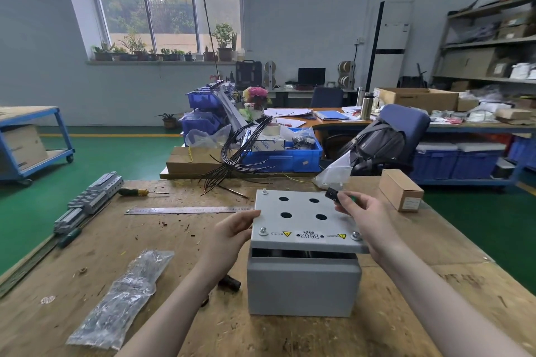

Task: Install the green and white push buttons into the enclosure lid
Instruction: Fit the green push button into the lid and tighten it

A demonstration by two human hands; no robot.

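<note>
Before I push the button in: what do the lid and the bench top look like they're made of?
Lid: probably sheet metal with a matte, speckled grey paint; thin flat edge, cleanly cut round holes. Bench top: coarse wood-chip board, unfinished; visible flakes, scuffs and marks.

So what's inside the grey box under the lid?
The lid sits shifted on the grey box, leaving a thin dark gap. Only shadow shows through it and through the four holes; whatever is inside is covered.

lid (301, 222): matt grey painted metal | workbench (179, 243): rough chipboard | bag (127, 293): glossy clear plastic | ruler (185, 210): shiny steel
</note>
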